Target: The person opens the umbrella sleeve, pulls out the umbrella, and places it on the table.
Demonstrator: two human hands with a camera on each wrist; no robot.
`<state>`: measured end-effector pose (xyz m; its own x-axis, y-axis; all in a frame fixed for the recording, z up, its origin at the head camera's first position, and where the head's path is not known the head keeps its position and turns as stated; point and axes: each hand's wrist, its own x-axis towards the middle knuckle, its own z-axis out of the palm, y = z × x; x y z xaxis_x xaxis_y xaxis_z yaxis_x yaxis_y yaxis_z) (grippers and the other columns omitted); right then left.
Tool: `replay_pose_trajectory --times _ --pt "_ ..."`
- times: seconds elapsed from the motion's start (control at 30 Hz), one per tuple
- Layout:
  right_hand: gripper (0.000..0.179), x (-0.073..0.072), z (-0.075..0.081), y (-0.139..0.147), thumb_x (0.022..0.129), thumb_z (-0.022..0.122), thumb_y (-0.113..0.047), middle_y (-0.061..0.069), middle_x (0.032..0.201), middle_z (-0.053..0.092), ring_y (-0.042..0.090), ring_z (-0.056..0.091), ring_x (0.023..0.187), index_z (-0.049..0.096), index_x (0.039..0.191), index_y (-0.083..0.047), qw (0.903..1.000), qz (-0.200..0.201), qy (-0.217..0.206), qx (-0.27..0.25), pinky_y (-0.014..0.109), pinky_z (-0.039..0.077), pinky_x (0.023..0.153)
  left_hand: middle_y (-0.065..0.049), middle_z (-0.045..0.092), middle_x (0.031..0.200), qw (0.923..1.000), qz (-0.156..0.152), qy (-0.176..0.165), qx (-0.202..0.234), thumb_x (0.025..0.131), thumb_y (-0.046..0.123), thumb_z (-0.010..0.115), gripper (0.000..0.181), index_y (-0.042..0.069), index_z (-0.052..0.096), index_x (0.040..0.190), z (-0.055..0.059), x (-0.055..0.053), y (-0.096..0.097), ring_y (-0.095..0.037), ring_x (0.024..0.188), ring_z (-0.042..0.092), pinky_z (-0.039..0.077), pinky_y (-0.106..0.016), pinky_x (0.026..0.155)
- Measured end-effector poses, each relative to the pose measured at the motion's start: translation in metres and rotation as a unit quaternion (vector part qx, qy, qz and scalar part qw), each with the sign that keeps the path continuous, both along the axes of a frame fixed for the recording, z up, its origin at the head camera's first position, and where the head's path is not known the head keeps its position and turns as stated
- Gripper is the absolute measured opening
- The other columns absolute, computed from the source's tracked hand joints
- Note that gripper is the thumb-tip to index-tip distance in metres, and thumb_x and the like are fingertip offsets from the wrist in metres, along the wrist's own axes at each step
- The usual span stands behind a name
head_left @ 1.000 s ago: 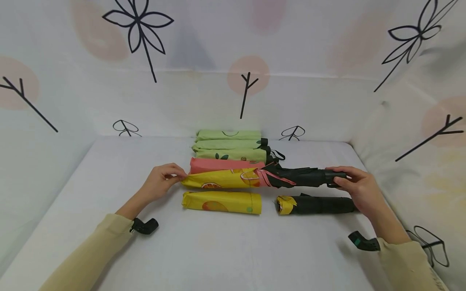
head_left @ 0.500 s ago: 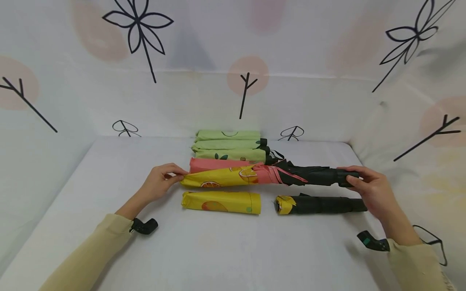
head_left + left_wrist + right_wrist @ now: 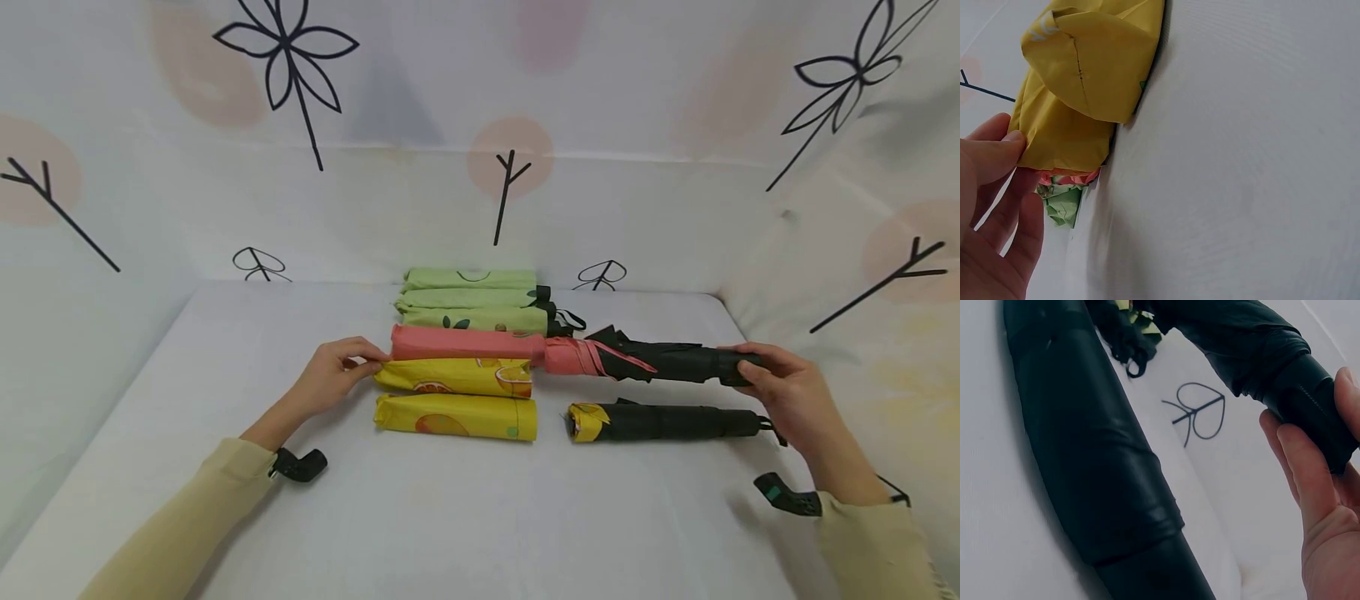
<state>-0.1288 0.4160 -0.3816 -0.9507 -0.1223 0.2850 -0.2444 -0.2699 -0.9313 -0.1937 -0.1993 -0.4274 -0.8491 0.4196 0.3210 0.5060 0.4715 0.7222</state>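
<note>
My left hand [image 3: 333, 379] pinches the left end of a yellow umbrella sleeve [image 3: 442, 377] printed with orange slices. In the left wrist view thumb and fingers grip the edge of that yellow cloth. With my right hand [image 3: 783, 392] I hold the handle end of a folded black umbrella [image 3: 667, 364], its far end showing pink fabric. That pink end lies apart from the yellow sleeve's right mouth. The right wrist view shows thumb and fingers round the dark handle. Below lie a second yellow sleeve [image 3: 457, 418] and another folded black umbrella [image 3: 667, 422] with yellow fabric at its end.
Behind the held sleeve lies a pink sleeved umbrella [image 3: 457, 342]. Several light green sleeved umbrellas [image 3: 472, 318] are lined up farther back, with black ends at the right. The white table [image 3: 480, 517] meets a patterned cloth wall [image 3: 645, 208] at the back and sides.
My right hand has moved right, drawing the folded umbrella out of the yellow sleeve. The sleeve now lies lower and flatter; my left hand stays at its left end.
</note>
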Motion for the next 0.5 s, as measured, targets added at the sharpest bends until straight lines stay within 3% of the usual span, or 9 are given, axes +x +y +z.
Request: replay_pose_trajectory --times 0.5 --pt "0.035 -0.004 -0.016 0.027 0.099 0.041 0.017 0.009 0.108 0.069 0.021 0.071 0.09 0.07 0.115 0.006 0.9964 0.029 -0.061 -0.052 0.031 0.058 0.075 0.003 0.072 0.106 0.9999 -0.006 -0.012 -0.004 0.093 0.005 0.07 0.017 0.013 0.077 0.106 0.0 0.001 0.001 -0.011 0.091 0.064 0.055 -0.03 0.075"
